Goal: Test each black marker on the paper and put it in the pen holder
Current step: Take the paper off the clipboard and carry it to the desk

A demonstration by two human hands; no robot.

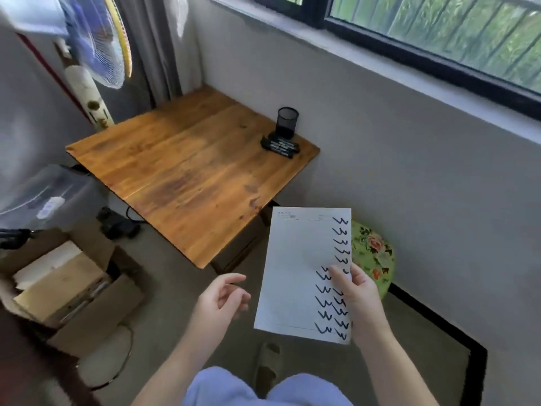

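Note:
My right hand holds a white sheet of paper by its right edge, in the air in front of the table's near corner. Two columns of black zigzag marks run down the sheet's right side. My left hand hovers just left of the sheet, fingers apart and holding nothing. Far off on the wooden table, near its right edge, stands a black mesh pen holder. Several black markers lie in a pile right in front of it.
A stool with a green floral seat stands by the wall, right of the paper. An open cardboard box sits on the floor at left, with a grey plastic bin behind it. A fan stands at the upper left.

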